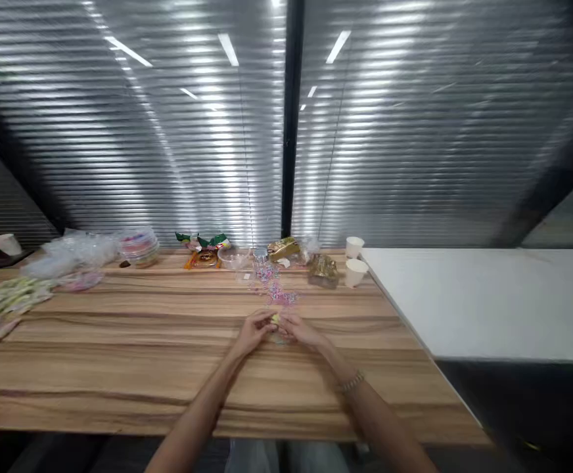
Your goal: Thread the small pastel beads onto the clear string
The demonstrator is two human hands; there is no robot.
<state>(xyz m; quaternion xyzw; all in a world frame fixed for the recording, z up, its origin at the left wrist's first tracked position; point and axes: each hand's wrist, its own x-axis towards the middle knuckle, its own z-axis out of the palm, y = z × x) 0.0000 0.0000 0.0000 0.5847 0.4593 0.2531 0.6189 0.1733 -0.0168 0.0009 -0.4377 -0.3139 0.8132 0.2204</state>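
Observation:
My left hand (255, 330) and my right hand (299, 328) meet over the wooden table, fingers closed in a pinch. Between their fingertips is a small yellow piece (275, 318), too small and blurred to name exactly. Something pale and greenish shows on the table just beneath the fingers. Beyond the hands lie scattered pink, purple and blue beads (281, 294). They trail back to a clear jar (261, 258) that seems to lie on its side.
Behind are a clear bowl (234, 257), snack packets (206, 249), gold wrappers (322, 269) and two paper cups (355, 272). On the left are stacked plastic lids (139, 246), clear bags (74, 253) and a heap of yellow-green packets (8, 302). A white surface (493, 302) adjoins the table's right edge.

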